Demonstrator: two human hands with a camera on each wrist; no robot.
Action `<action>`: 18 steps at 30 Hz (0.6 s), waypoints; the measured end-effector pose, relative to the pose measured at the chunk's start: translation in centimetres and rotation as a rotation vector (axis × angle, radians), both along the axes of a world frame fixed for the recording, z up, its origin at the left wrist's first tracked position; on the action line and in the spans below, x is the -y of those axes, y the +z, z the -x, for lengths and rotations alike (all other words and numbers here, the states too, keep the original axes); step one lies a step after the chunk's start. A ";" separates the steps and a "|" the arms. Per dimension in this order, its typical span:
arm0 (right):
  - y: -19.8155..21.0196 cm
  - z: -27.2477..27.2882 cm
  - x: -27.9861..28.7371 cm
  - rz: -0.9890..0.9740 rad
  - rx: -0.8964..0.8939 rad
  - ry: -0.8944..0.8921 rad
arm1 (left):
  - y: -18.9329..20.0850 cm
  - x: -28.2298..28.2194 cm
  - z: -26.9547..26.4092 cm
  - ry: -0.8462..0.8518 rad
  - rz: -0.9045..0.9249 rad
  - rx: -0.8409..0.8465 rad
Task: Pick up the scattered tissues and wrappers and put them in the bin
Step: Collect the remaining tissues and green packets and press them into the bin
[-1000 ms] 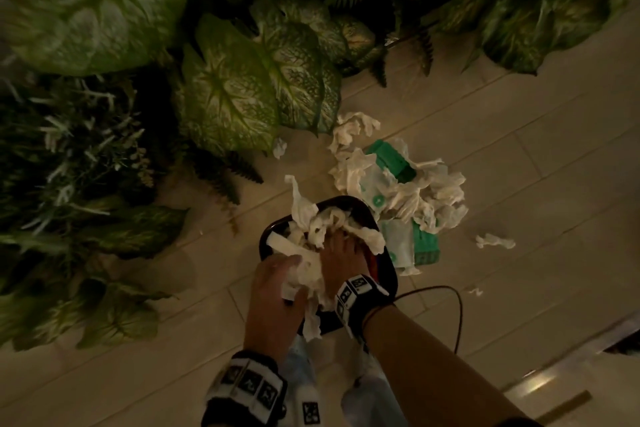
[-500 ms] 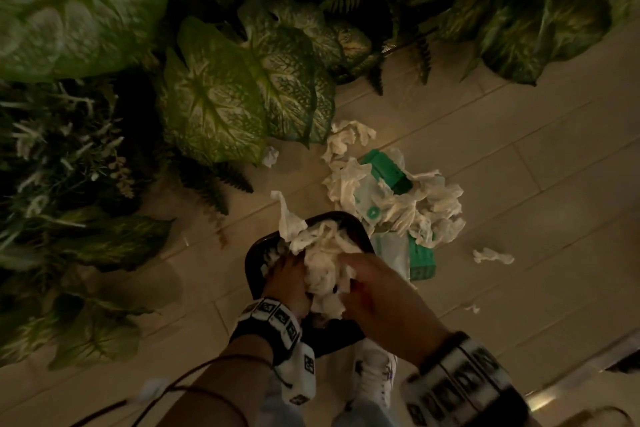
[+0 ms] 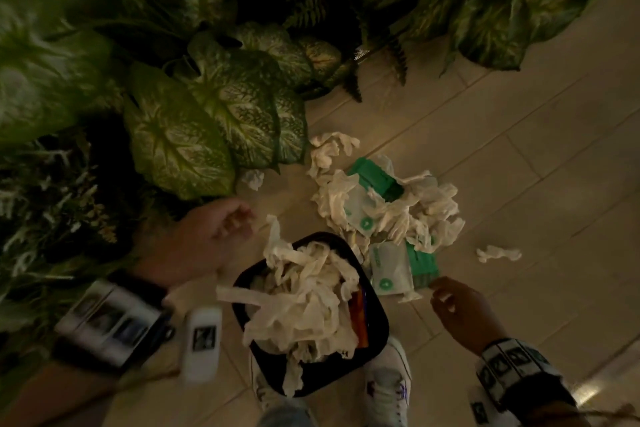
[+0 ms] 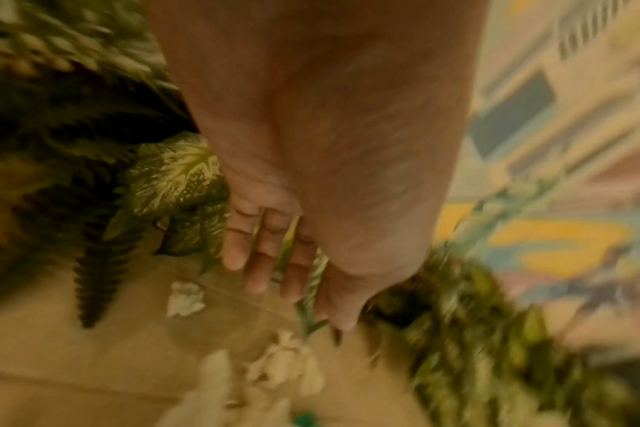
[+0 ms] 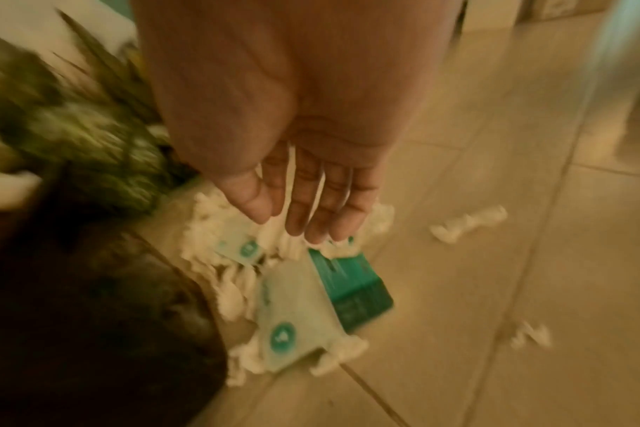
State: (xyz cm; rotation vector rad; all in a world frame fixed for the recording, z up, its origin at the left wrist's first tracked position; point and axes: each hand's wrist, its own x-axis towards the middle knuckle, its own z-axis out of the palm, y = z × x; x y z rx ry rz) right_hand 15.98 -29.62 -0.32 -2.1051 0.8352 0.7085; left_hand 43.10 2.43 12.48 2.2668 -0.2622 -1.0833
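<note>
- The right hand [image 3: 460,314] hangs empty with fingers loosely spread, just short of the near end of the pile [image 3: 388,215], which lies on the floor [image 3: 519,166] past the bin [image 3: 375,329].
- Wrapper [image 3: 389,270] lies nearest, long axis toward the fingertips.
- The left hand [image 3: 204,236], relaxed and empty, is nearer the plants [image 3: 180,135]; a small tissue [image 3: 254,178] lies ahead of it.

Black bin [image 3: 375,350] holds cream-white tissues [image 3: 304,308] and an orange wrapper [image 3: 360,319]. Beyond the bin: white packets [image 3: 389,270] with green round marks, green wrappers [image 3: 375,178], beige floor tiles [image 3: 519,166], green leaves [image 3: 173,146] veined pale.
</note>
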 end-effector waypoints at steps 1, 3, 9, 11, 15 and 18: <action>-1.6 0.5 0.3 0.000 -0.059 -0.012 | -2.8 0.6 -1.1 -0.061 -0.042 0.001; -4.6 1.4 0.8 0.022 -0.164 -0.056 | -9.2 1.5 -3.1 -0.183 -0.105 -0.037; -10.9 1.6 0.8 0.171 -0.142 -0.219 | -21.8 3.9 -7.3 -0.342 -0.372 0.110; -12.2 1.4 0.4 0.208 -0.084 -0.267 | -24.3 4.1 -8.6 -0.420 -0.466 0.120; -14.4 2.0 0.1 0.229 -0.184 -0.348 | -27.9 3.8 -10.2 -0.527 -0.565 0.060; -16.4 3.6 -0.5 0.233 -0.252 -0.399 | -29.9 2.7 -11.3 -0.484 -0.488 0.107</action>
